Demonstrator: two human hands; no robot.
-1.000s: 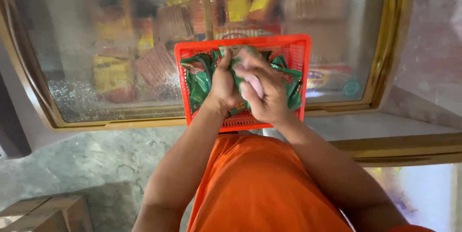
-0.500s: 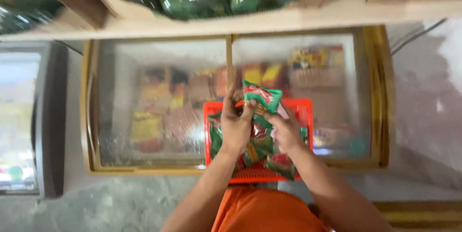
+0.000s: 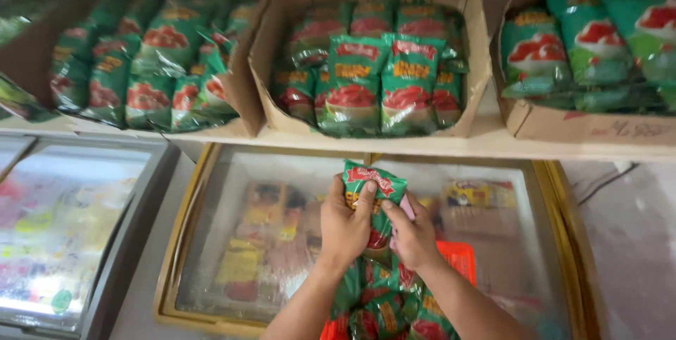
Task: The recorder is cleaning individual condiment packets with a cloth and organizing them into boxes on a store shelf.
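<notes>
Fingers [image 3: 368,192] of both hands around green packet [image 3: 373,181]

A green snack packet [image 3: 372,188] with red and yellow print is held upright between the left hand [image 3: 343,226] and the right hand [image 3: 414,238]. Below it, more green packets [image 3: 384,305] lie piled together. On the shelf above, three cardboard boxes (all open at the front) hold the same kind: the left box [image 3: 141,65], the middle box [image 3: 377,79], the right box [image 3: 598,44]. Under the freezer glass, yellow and red packages [image 3: 264,241] look blurred.
</notes>
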